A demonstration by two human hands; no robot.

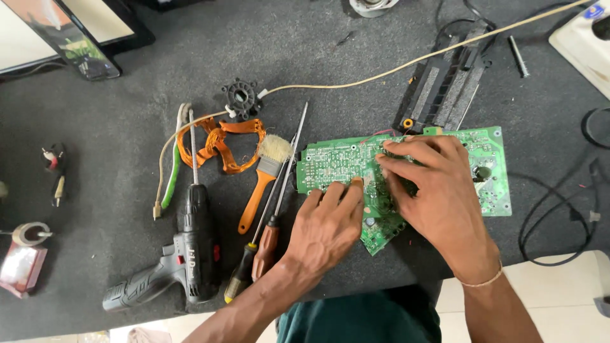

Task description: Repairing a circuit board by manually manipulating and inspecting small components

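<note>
Head view: both my hands flat, fingers spread, on green circuit board (330, 164), long axis left-right; left hand (327, 223) presses near edge, right hand (432, 184) covers middle, gripping nothing.

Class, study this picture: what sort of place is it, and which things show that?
Probably an electronics repair bench: both hands rest on a bare green circuit board, with screwdrivers and a cordless drill lying beside it.
</note>
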